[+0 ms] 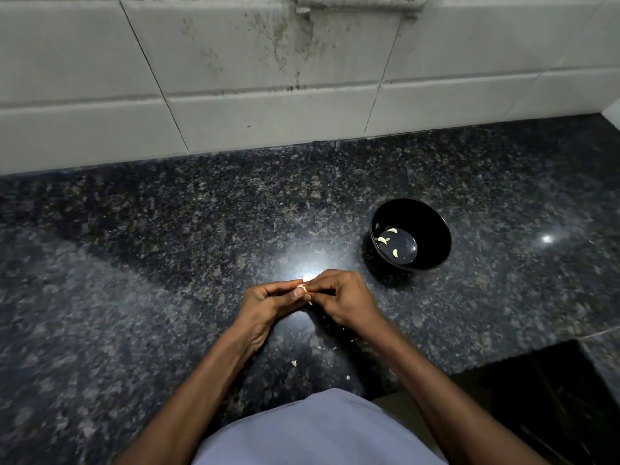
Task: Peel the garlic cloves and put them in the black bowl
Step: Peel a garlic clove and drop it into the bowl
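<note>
A garlic clove was pinched between the fingertips of the left hand and the right hand, both curled tight round it, above the counter. The black bowl sat near, to the right, with peeled cloves inside. Skin scraps were scattered on the counter below the hands.

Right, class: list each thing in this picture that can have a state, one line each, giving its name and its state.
garlic clove: pinched between both hands, skin partly on
left hand: fingers curled, pinching the clove
right hand: fingers curled, pinching the clove
black bowl: upright on the counter, holding a few peeled cloves
peeled cloves: lying loose in the bowl
skin scraps: scattered on the counter
</note>
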